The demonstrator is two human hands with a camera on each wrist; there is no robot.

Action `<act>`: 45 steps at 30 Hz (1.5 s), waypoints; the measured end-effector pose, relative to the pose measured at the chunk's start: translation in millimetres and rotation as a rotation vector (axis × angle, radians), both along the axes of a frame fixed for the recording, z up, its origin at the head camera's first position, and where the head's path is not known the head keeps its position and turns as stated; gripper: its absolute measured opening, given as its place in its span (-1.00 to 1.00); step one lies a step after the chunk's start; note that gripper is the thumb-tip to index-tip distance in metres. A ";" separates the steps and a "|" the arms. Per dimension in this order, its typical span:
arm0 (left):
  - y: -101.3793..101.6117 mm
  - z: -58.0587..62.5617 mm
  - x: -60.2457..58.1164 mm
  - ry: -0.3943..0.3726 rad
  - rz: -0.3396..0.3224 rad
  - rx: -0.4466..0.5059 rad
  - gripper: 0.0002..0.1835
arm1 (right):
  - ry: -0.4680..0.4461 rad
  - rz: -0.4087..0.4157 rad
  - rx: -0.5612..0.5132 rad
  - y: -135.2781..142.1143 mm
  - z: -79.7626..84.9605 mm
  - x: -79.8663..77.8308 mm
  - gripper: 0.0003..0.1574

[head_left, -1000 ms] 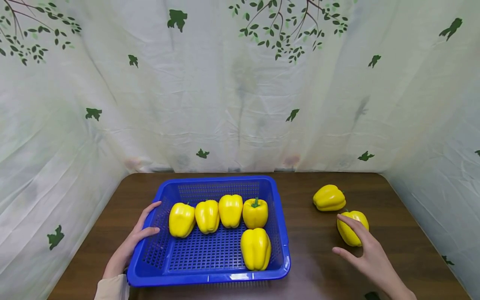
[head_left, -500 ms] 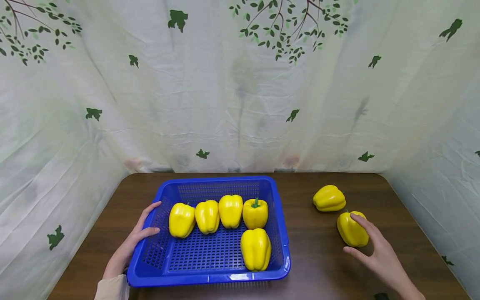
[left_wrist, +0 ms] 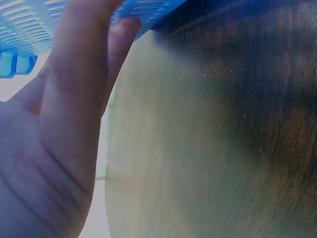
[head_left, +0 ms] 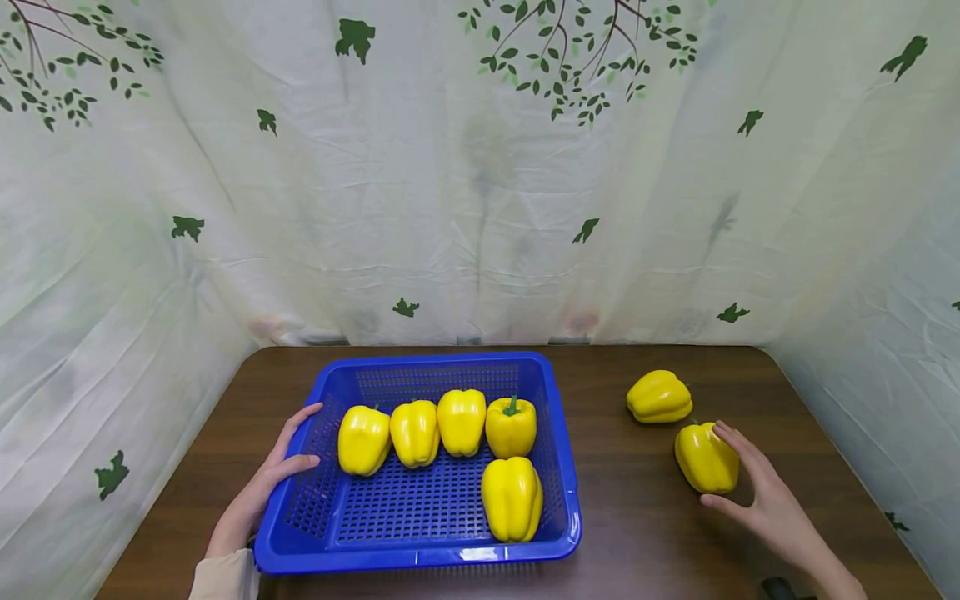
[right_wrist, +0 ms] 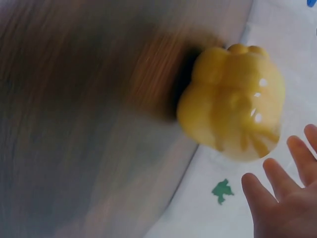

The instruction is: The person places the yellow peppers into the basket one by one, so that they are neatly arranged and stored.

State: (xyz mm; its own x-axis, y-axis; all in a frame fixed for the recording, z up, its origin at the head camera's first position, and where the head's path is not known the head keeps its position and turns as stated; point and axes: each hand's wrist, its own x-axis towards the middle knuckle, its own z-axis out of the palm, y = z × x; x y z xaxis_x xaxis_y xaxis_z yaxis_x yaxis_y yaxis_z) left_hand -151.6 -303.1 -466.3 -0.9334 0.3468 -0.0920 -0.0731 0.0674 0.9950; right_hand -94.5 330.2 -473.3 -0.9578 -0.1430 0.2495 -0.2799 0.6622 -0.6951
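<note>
A blue plastic basket (head_left: 416, 557) stands on the table, with my left hand (head_left: 258, 487) gripping its left rim, thumb over the edge. In the left wrist view, that hand's fingers (left_wrist: 74, 74) lie along the basket's slotted side (left_wrist: 143, 10). My right hand (head_left: 772, 508) is beside a yellow bell pepper (head_left: 707, 458) on the table, fingers spread and relaxed around its right side. From the right wrist, the fingertips (right_wrist: 252, 183) appear apart from the yellow bell pepper (right_wrist: 233, 99); whether the thumb touches it I cannot tell.
Several yellow bell peppers (head_left: 512, 500) lie inside the basket. Another yellow bell pepper (head_left: 659, 397) rests farther back on the right. The brown wooden table (head_left: 615, 500) ends against a pale leaf-printed curtain (head_left: 480, 208) behind and on both sides.
My right hand has drifted to the right, from in front of the nearer loose bell pepper to its right side, uncovering more of it. The left hand and basket have stayed put.
</note>
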 end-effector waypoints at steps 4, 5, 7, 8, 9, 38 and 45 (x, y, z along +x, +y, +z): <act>0.0 -0.3 0.2 0.001 0.004 -0.006 -0.29 | -0.019 0.028 -0.011 7.8 -3.1 -3.6 0.15; 0.2 -0.2 0.4 0.001 0.004 -0.006 -0.29 | -0.026 0.038 -0.016 9.6 -3.5 -4.4 0.15; 0.5 -0.2 0.6 -0.002 0.009 -0.005 -0.29 | -0.043 0.061 -0.031 13.0 -3.3 -5.7 0.17; 0.6 -0.1 0.7 -0.002 0.007 -0.003 -0.29 | -0.054 0.073 -0.039 14.6 -3.2 -6.5 0.18; 0.5 -0.2 0.6 -0.001 0.008 -0.004 -0.29 | -0.063 0.086 -0.048 16.0 -3.2 -7.4 0.18; 1.0 0.7 -1.4 -0.015 0.029 -0.030 -0.29 | 0.004 -0.002 0.095 24.3 -9.9 -24.3 0.14; 1.4 0.8 -0.7 -0.008 0.032 -0.038 -0.28 | 0.073 -0.027 0.091 12.7 -0.3 -18.1 0.12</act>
